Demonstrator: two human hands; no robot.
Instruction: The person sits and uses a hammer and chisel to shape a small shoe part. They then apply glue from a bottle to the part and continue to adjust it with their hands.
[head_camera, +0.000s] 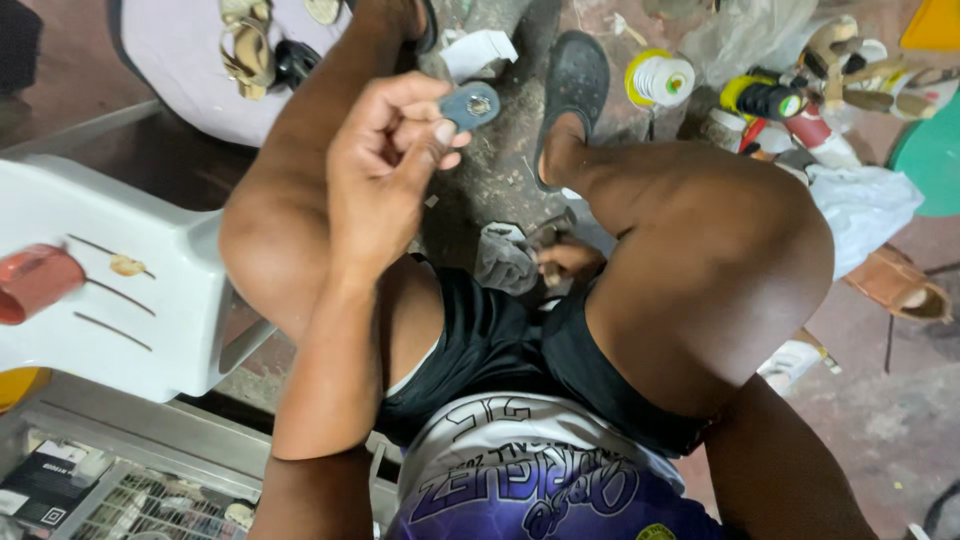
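Note:
My left hand (385, 165) is raised above my left knee and pinches a small dark blue-grey piece (471, 106) with a metal rivet or stud in it, between thumb and fingers. My right hand (568, 258) reaches down between my knees to the floor, mostly hidden by my right thigh. Its fingers are closed on a small brownish item next to a crumpled grey rag (505, 260); I cannot tell what the item is. I sit with both knees spread, a dark slipper (573, 80) on one foot.
A white plastic stool (120, 290) with a red tape roll (35, 282) stands at the left. Sandals lie on a white round seat (190, 60) at the top left. Thread spools (660, 78), cans and sandal parts (850, 60) clutter the floor at the top right; a brown sandal (897, 285) lies right.

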